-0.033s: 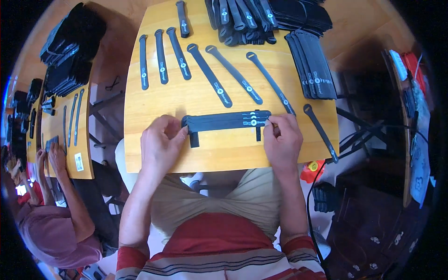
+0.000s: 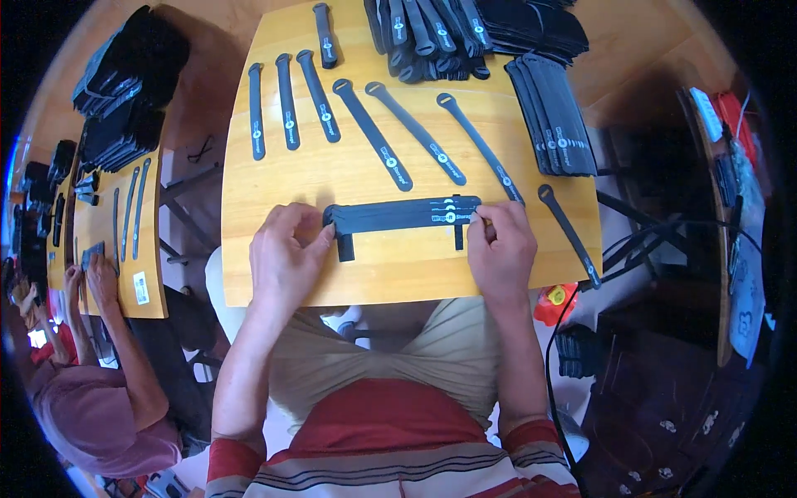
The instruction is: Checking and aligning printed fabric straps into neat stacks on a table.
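Observation:
A small bundle of black hook-and-loop straps lies crosswise near the front of the wooden table, overlapping one another with white printing at the right end. My left hand pinches the left end between thumb and fingers. At the other end, the fingers of my right hand are curled closed on the straps' edge. Two short black strips stick out from under the bundle, a left strip and a right strip. Beyond it, single straps lie spread out, among them a long strap and another strap.
A strap pile and a fanned stack of straps occupy the table's far right. One strap overhangs the right edge. At left, a co-worker's hand works at another table. A black cable hangs at right.

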### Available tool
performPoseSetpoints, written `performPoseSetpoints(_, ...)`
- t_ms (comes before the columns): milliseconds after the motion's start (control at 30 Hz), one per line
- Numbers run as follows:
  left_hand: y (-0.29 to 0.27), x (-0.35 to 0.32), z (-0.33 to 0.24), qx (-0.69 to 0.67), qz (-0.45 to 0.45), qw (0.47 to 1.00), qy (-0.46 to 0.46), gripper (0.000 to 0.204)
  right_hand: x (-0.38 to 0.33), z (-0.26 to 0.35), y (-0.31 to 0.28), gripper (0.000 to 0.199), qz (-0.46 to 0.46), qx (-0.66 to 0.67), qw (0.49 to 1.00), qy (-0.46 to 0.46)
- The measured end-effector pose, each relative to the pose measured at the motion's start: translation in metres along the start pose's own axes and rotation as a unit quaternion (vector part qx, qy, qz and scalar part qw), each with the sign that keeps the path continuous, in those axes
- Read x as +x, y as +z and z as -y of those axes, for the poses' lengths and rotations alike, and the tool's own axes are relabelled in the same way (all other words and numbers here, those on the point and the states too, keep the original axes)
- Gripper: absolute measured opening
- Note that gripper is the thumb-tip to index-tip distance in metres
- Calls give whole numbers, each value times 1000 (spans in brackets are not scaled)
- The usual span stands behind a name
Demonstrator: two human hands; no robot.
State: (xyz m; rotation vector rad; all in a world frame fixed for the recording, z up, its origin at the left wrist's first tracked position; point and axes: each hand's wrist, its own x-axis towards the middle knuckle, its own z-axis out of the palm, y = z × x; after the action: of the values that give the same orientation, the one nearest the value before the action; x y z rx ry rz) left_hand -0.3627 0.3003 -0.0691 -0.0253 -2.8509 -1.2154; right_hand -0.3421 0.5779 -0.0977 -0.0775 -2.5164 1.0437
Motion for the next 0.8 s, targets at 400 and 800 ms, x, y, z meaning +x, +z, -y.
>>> performPoseSetpoints(400, 25, -19, -20, 218, 23, 925, 311, 37, -33, 52, 22, 48, 152, -189, 949, -202)
performPoseSetpoints(800, -4, -27, 7, 272, 148, 910, 276, 68, -33, 16, -6, 49, 119, -228, 958, -130)
